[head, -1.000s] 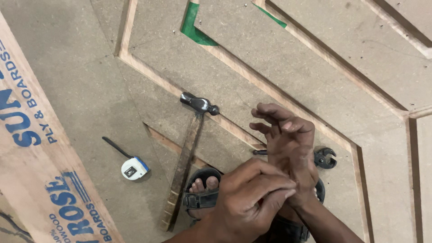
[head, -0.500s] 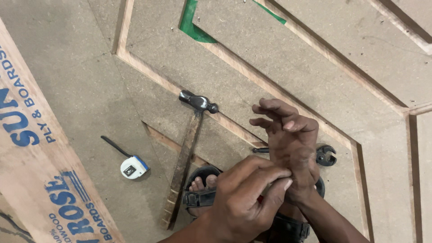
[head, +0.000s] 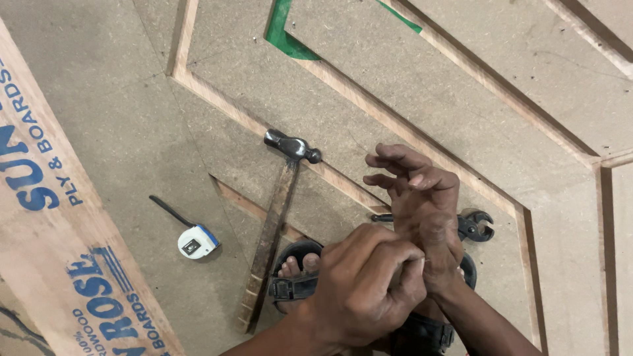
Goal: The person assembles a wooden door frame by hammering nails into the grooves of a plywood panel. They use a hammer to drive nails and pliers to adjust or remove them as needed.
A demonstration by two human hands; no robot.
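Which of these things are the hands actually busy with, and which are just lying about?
In hand: left hand pinching at the right hand; what it picks at is too small to tell.

Lying about: hammer, tape measure, pincers, printed plywood board.

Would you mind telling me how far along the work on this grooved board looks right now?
Done: long angled grooves already run across the board. In hand: the left hand pinches at the open right hand; whatever it grips is too small to tell. Left: the hammer, tape measure and pincers lie untouched on the board.
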